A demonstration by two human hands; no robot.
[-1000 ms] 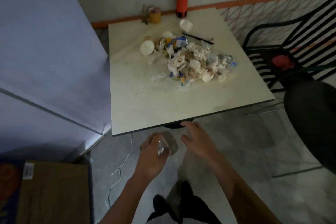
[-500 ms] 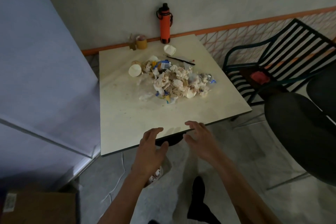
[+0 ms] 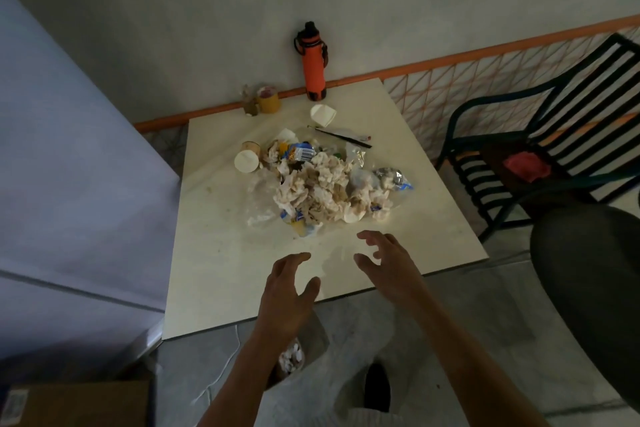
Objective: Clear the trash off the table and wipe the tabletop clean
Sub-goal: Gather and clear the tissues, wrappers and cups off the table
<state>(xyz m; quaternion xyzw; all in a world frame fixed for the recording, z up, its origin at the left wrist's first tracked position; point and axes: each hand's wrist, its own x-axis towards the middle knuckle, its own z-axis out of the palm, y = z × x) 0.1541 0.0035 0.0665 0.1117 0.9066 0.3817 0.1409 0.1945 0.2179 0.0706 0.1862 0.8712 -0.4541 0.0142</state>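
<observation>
Both my hands hover over the near part of the tabletop (image 3: 221, 274), empty, fingers spread and slightly curled: left hand (image 3: 287, 291) at the near edge, right hand (image 3: 388, 260) just beyond it, nearer the trash pile (image 3: 325, 187). Neither touches anything.

The pile sits around the middle of the tabletop: crumpled tissues, clear plastic, blue-and-yellow wrappers; pieces too tangled to count. Three paper cups: two (image 3: 247, 158) lying at the pile's left side, one (image 3: 322, 114) toward the far edge. One black stick (image 3: 341, 137) lies behind the pile. One orange bottle (image 3: 313, 62) stands at the far edge; one yellow tape roll (image 3: 268, 100) near the far left corner.

On the floor below the near edge, one bag (image 3: 294, 354) holds white scraps.
</observation>
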